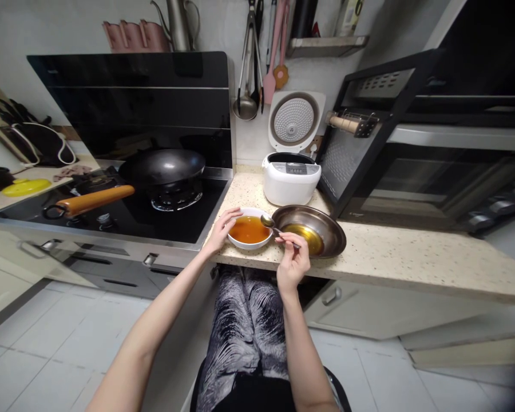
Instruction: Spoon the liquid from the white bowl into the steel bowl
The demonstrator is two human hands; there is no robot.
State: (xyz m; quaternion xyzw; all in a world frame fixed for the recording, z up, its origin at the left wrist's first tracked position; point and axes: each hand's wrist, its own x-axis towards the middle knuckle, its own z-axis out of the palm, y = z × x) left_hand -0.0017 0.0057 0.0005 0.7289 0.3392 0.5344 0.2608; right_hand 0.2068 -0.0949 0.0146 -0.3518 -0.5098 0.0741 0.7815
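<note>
A white bowl (254, 246) of orange-brown liquid stands on the counter near its front edge. My left hand (223, 229) grips its left side, with fingers over the rim. In my right hand (294, 260) is a metal spoon (266, 221), pinched by its handle. The spoon's head hangs at the bowl's right rim; whether it carries liquid I cannot tell. Right beside the bowl, partly behind my right hand, sits a wide metal basin (335, 234) with yellow, oily-looking liquid in it.
A white rice cooker (292, 182) with its lid raised stands behind the bowls. To the left, a black wok (167, 166) with a wooden handle (96, 200) rests on the stove. An oven (429, 183) borders the counter (412, 257) at right. Utensils hang from the wall.
</note>
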